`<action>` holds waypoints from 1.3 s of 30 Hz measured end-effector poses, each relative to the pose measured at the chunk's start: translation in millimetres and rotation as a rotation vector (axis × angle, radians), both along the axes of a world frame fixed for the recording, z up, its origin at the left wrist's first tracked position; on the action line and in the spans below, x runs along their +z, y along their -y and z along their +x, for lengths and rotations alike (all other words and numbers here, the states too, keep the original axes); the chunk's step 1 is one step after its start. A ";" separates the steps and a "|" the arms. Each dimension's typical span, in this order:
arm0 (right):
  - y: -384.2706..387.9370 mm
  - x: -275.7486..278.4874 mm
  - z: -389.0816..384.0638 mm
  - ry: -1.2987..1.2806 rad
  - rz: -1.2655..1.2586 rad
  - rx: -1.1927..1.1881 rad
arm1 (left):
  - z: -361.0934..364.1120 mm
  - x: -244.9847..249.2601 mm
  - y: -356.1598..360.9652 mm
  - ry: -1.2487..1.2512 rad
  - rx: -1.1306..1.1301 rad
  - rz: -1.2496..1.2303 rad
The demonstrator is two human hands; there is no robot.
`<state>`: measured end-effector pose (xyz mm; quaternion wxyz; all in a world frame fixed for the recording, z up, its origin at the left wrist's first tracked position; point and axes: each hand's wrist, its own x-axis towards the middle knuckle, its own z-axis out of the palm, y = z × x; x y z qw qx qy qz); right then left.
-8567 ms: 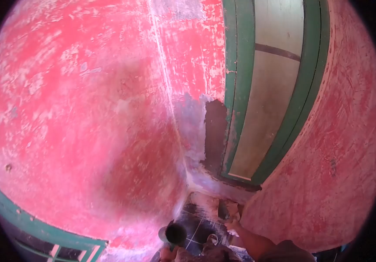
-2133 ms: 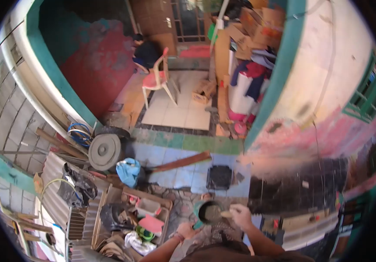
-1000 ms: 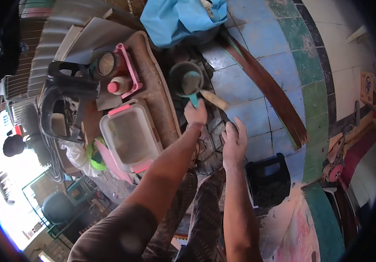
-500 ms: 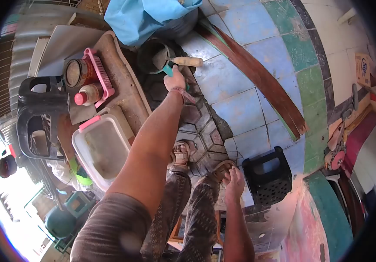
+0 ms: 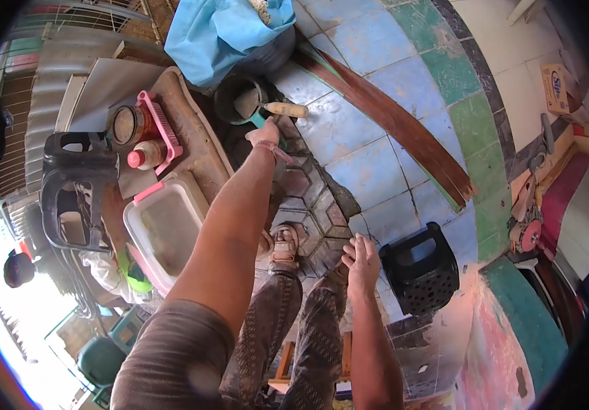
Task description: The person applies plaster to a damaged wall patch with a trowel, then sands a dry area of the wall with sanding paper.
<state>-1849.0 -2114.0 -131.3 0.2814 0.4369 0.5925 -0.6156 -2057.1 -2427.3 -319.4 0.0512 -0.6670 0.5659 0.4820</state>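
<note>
My left hand (image 5: 264, 137) is closed on the green handle of a dark dipper (image 5: 229, 99) on the paving. Inside the dipper lies something grey, and a trowel with a wooden handle (image 5: 286, 109) rests across its rim. My right hand (image 5: 363, 263) hangs with its fingers apart and nothing in them, just left of a black stool (image 5: 420, 273). A light blue sheet (image 5: 229, 37) is behind the dipper.
A long reddish-brown strip (image 5: 404, 130) lies across the blue tiles. At left are a lidded plastic box (image 5: 168, 229), a pink basket (image 5: 164, 133) with a jar and bottle, and black stools (image 5: 75, 191). Sandalled feet stand on the paving.
My right hand has risen and its fingers have spread. The view has shifted slightly; my left hand still holds the dipper's handle.
</note>
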 end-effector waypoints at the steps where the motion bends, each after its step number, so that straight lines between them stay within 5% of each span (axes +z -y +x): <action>1: -3.0 -0.8 5.7 0.014 0.011 0.000 | -2.5 10.4 -7.6 0.036 0.019 -0.043; 6: -19.6 -8.7 55.8 0.054 0.006 -0.032 | 25.6 -2.0 -15.0 -0.003 -0.020 -0.268; 9: -42.2 -2.8 108.3 0.079 0.069 -0.047 | 66.3 63.1 -55.4 -0.159 0.098 0.170; 11: -56.8 25.9 136.2 0.114 0.144 -0.057 | 124.1 44.9 -55.3 -0.355 -0.066 0.764; 12: -64.6 30.2 163.9 0.132 0.191 -0.051 | 166.8 43.6 -62.1 -0.551 -0.176 0.819; 17: -91.7 102.1 292.0 0.089 0.440 -0.243 | 281.4 175.7 -125.9 0.056 -0.889 0.642; 19: -102.8 190.2 299.7 0.132 0.368 -0.445 | 292.5 231.4 -144.2 0.225 -1.197 0.615; 20: -100.9 189.7 336.4 0.109 0.433 -0.504 | 293.6 268.8 -153.5 0.315 -1.266 0.635; 21: -94.4 178.0 376.1 0.083 0.499 -0.557 | 290.6 302.0 -174.5 0.304 -0.836 0.637; 23: -100.7 239.0 387.4 0.156 0.500 -0.618 | 275.3 291.0 -150.8 0.270 -0.764 0.996; 24: -99.4 256.4 399.6 0.170 0.505 -0.668 | 261.9 294.1 -154.1 0.246 -1.008 0.927; 27: -105.6 307.8 413.2 0.268 0.511 -0.751 | 210.2 320.0 -171.0 -0.020 -2.167 0.142; 29: -107.8 324.9 423.7 0.329 0.502 -0.804 | 176.7 375.1 -185.2 0.173 -1.679 0.362; 30: -106.0 322.4 429.1 0.343 0.499 -0.852 | 163.6 401.0 -195.6 0.177 -1.624 0.361; 35: -123.3 326.9 432.7 0.346 0.473 -1.065 | 135.2 486.4 -256.6 0.117 -1.683 0.248; 39: -156.4 307.5 436.0 0.342 0.444 -1.160 | 149.2 501.0 -300.3 0.141 -1.752 0.227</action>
